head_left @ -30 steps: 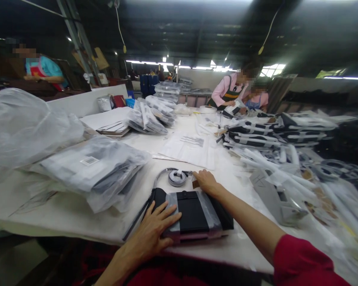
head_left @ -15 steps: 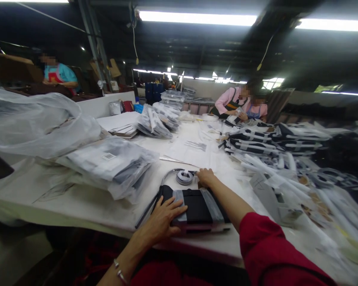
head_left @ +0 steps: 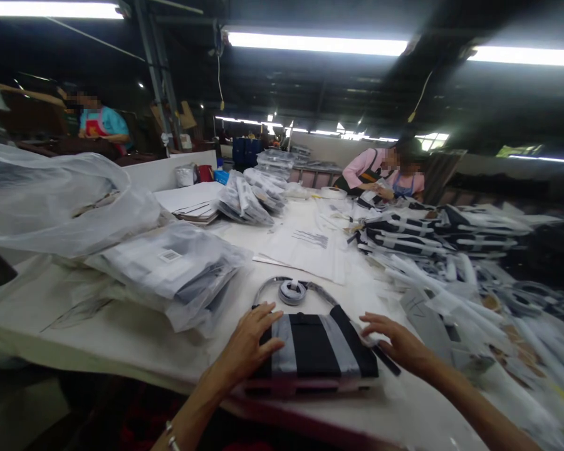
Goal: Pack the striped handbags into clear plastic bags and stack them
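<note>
A black handbag (head_left: 314, 351) with translucent grey wrapping strips lies on the white table in front of me. Its wrapped handle (head_left: 320, 292) arches away from me on the tabletop. Inside that arch sits a coiled strap (head_left: 292, 292) bound with white. My left hand (head_left: 257, 338) rests at the bag's left end, fingers apart and thumb over a grey strip. Off the right end, my right hand (head_left: 389, 335) hovers with spread fingers beside a bit of white wrapping (head_left: 369, 338); whether it touches this is unclear.
Plastic-bagged goods (head_left: 172, 269) lie to the left, below a large clear plastic sack (head_left: 61, 200). A flat white bag (head_left: 305, 247) is beyond the handbag. Wrapped black bags (head_left: 399, 232) and a grey box (head_left: 427, 319) crowd the right. Co-workers (head_left: 366, 169) stand at the far end.
My right hand has drawn back from the handle to the bag's right side, its fingers opening. The handle now arches fully around the coiled strap. My left hand has shifted slightly left.
</note>
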{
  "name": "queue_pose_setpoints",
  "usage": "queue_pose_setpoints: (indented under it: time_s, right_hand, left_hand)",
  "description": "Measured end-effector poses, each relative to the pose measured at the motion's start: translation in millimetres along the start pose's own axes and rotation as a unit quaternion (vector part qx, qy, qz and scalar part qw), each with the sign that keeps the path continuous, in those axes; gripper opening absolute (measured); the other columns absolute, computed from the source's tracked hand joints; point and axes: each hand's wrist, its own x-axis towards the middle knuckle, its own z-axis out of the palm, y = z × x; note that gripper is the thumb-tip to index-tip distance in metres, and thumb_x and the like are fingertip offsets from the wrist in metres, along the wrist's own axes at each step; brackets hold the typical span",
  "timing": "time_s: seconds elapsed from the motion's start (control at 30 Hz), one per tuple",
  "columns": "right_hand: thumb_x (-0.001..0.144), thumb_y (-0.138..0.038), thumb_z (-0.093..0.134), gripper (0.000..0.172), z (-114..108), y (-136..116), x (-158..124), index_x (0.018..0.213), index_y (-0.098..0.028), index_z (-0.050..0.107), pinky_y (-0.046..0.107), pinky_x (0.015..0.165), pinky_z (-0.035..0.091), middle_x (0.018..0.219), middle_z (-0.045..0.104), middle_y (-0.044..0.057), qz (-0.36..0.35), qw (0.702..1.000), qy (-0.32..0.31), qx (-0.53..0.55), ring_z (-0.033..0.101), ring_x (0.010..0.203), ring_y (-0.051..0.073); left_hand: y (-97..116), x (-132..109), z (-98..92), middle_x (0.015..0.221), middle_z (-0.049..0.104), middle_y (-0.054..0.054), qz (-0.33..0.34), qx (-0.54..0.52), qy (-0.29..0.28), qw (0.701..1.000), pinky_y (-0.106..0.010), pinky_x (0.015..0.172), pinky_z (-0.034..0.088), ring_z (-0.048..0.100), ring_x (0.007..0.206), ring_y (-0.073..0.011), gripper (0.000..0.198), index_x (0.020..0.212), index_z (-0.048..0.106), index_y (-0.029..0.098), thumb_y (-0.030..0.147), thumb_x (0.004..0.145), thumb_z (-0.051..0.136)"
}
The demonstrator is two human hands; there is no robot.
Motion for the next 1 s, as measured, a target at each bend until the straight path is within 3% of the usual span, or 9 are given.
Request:
queue_pose_setpoints:
  time_s: [0.07,0.17,0.23,0.33,0.47,0.6,0.7,0.8,1.0]
  right_hand:
    - [0.068,-0.008,0.045,0.038,-1,18,-21,0.083,-0.027,0.075,0.05,0.112,0.034,0.128,0.066,0.003,0.017,1.0,0.006,-0.01,0.049,0.132,0.026]
    - [0.076,-0.013,0.045,0.03,-18,14,-15,0.076,-0.026,0.072,0.049,0.109,0.039,0.122,0.068,0.005,0.026,0.998,0.055,-0.019,0.054,0.126,0.027]
    - [0.084,-0.021,0.048,0.025,-32,-10,15,0.087,-0.026,0.072,0.045,0.106,0.042,0.121,0.068,0.006,0.004,0.997,0.079,-0.008,0.058,0.121,0.025]
    - [0.086,-0.026,0.053,0.029,-35,-59,85,0.111,-0.025,0.068,0.04,0.105,0.043,0.123,0.067,0.007,-0.068,0.996,0.063,-0.006,0.059,0.117,0.023]
    - [0.075,-0.022,0.062,0.056,7,-104,176,0.131,-0.021,0.056,0.039,0.106,0.038,0.136,0.058,0.009,-0.094,0.994,0.017,-0.048,0.051,0.126,0.025]
    - [0.074,-0.046,0.064,0.057,55,-113,224,0.124,-0.017,0.06,0.046,0.095,0.046,0.121,0.065,0.014,-0.013,0.998,-0.019,-0.062,0.059,0.112,0.032]
    - [0.078,-0.057,0.055,0.057,68,-111,236,0.113,-0.013,0.065,0.05,0.091,0.046,0.114,0.066,0.018,0.054,0.997,0.002,-0.06,0.058,0.11,0.036]
    - [0.076,-0.054,0.057,0.055,63,-106,237,0.113,-0.013,0.065,0.05,0.094,0.044,0.118,0.064,0.018,0.094,0.993,-0.024,-0.065,0.056,0.114,0.036]
    - [0.064,-0.038,0.068,0.051,43,-87,208,0.108,-0.012,0.068,0.048,0.095,0.043,0.115,0.065,0.02,0.067,0.991,-0.066,-0.091,0.058,0.109,0.037]
  left_hand:
    - [-12,22,-1.2,0.155,0.037,-0.009,-0.05,0.047,0.03,0.997,-0.046,0.119,0.026,0.032,0.144,-0.0263,0.056,0.143,0.044,0.027,0.032,0.09,0.058]
    - [-27,63,0.1,0.158,0.031,-0.014,-0.122,0.13,-0.015,0.984,-0.042,0.119,0.025,0.025,0.147,-0.0274,0.068,0.15,0.032,0.018,0.029,0.088,0.058]
    - [-33,89,3.7,0.157,0.031,-0.018,-0.151,0.16,-0.047,0.974,-0.042,0.117,0.028,0.028,0.145,-0.0291,0.071,0.151,0.028,0.012,0.023,0.087,0.056]
    - [-36,115,13.1,0.146,0.046,-0.023,-0.165,0.177,-0.074,0.967,-0.039,0.109,0.04,0.045,0.135,-0.0296,0.067,0.148,0.03,0.005,0.015,0.086,0.052]
    - [-29,130,26.1,0.132,0.059,-0.02,-0.155,0.212,-0.088,0.961,-0.038,0.102,0.046,0.059,0.121,-0.0274,0.061,0.147,0.033,0.006,0.005,0.087,0.04]
    - [-24,146,30.6,0.123,0.065,-0.019,-0.149,0.239,-0.098,0.954,-0.039,0.097,0.049,0.063,0.113,-0.0272,0.059,0.145,0.037,0.006,-0.002,0.087,0.031]
    - [-25,158,29.5,0.12,0.067,-0.018,-0.139,0.247,-0.107,0.953,-0.039,0.094,0.051,0.065,0.11,-0.0271,0.057,0.143,0.04,0.007,-0.002,0.087,0.032]
    - [-29,162,28.1,0.12,0.067,-0.017,-0.129,0.265,-0.118,0.948,-0.04,0.094,0.051,0.065,0.109,-0.0279,0.056,0.142,0.042,0.007,-0.002,0.088,0.03]
    - [-29,164,25.5,0.109,0.071,-0.013,-0.089,0.3,-0.145,0.939,-0.041,0.086,0.055,0.069,0.1,-0.0278,0.042,0.12,0.062,0.015,0.001,0.089,0.037]
